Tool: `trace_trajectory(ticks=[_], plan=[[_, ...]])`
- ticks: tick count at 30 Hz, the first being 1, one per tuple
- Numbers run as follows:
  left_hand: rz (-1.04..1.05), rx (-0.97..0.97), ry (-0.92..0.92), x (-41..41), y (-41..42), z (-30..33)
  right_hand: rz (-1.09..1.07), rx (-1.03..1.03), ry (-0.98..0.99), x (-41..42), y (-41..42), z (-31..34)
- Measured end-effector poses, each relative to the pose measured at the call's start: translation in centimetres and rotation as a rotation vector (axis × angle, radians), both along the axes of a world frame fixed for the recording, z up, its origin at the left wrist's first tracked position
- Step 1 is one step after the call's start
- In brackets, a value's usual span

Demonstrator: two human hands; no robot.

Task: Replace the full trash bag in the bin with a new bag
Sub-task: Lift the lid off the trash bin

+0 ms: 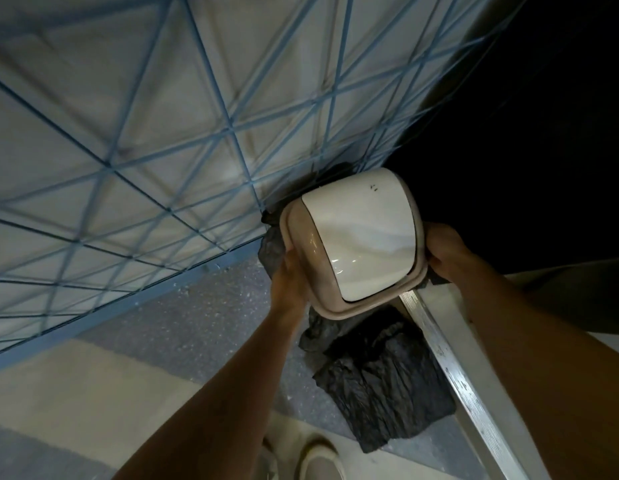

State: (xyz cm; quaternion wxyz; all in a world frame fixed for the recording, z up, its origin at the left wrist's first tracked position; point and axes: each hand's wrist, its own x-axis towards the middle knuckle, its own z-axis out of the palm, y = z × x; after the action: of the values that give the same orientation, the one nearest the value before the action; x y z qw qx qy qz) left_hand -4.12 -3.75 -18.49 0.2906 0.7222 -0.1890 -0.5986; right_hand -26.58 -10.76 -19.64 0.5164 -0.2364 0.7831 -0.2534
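A beige bin lid [356, 237] with a white swing flap sits in the middle right of the head view, over black bag plastic that sticks out around its rim. My left hand [287, 275] grips the lid's left edge. My right hand [446, 251] grips its right edge. The bin body under the lid is hidden. A crumpled black trash bag [380, 379] lies on the speckled floor just in front of the lid, below my hands.
A white wall with a blue lattice pattern [145, 133] fills the left and top. A metal rail [453, 368] runs diagonally at the right, beside a dark opening [543, 116]. My shoe [318, 459] shows at the bottom edge.
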Motion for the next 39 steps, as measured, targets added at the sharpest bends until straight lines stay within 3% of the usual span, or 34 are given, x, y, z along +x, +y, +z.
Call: trace_trajectory(ticks=[2,6,12,21,30,39], plan=[[0.094,0.024,-0.067,-0.2,0.1,0.5,-0.017,-0.027,-0.027,0.0,0.2,0.1],[0.215,0.039,-0.006,-0.1,0.1,1.8,-0.049,-0.058,-0.046,0.4,1.2,0.7],[0.233,-0.059,-0.026,1.9,2.0,4.9,-0.047,-0.129,-0.044,2.1,4.4,3.2],[0.295,-0.008,-0.022,7.8,9.9,11.8,0.1,-0.134,0.01,7.5,11.3,10.2],[0.396,-0.015,-0.034,17.6,23.4,18.4,0.283,-0.18,-0.041,18.0,23.5,17.9],[0.494,-0.012,-0.003,28.7,40.2,18.3,0.271,-0.16,-0.145,30.0,39.8,17.8]])
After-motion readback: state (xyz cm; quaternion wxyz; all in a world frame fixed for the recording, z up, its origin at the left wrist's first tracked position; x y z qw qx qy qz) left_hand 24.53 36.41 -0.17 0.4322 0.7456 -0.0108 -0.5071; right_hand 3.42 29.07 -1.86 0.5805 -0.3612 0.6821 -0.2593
